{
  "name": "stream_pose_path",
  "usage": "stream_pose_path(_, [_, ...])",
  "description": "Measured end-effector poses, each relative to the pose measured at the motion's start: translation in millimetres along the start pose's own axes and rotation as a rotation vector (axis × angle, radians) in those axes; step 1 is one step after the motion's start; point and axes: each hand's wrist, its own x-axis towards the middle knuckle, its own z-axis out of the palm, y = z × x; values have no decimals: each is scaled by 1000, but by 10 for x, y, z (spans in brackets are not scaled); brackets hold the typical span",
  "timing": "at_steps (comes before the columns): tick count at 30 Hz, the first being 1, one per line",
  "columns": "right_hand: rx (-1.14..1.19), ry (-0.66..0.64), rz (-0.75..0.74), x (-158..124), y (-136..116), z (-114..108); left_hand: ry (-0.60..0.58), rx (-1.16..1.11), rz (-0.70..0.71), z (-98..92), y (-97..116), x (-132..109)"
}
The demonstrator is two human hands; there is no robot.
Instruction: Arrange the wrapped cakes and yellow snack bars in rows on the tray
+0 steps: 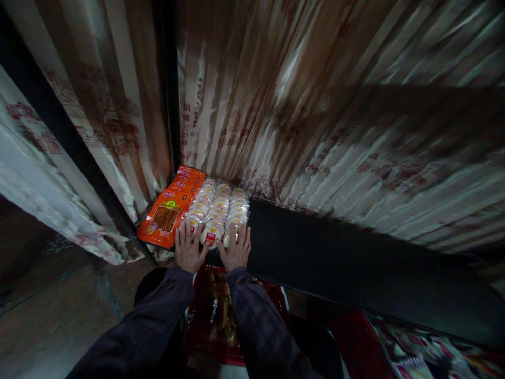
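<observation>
Three rows of clear-wrapped, round white packaged snacks [218, 209] lie on a black shelf [315, 252]. Flat against the front of the left row rests my left hand [189, 250], its fingers stretched out. My right hand [235, 250] lies the same way at the front of the right row, fingers extended and thumb pointing inward. Between the two thumbs shows the front pack of the middle row, with a red label. Beside the rows on the left are overlapping orange snack packets [172, 205], the front one with a window showing brown sticks.
Below my forearms stands a red basket [278, 297] with packaged goods in it. Another red container [357, 342] and colourful packets [418, 363] are at the lower right. Printed curtains [244, 95] hang behind the shelf, and dark metal posts [79, 137] rise at left.
</observation>
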Motion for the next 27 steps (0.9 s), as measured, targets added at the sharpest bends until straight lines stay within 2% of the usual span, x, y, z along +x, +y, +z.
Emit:
stream_pose_path(5, [-1, 56, 38, -87, 26, -80, 26, -15, 8, 6, -6, -22])
stream_pose_path(16, [-43, -70, 44, -93, 24, -49, 9, -10, 9, 22, -25, -31])
stream_pose_path(27, [105, -39, 87, -146, 157, 15, 21, -31, 23, 5, -51, -93])
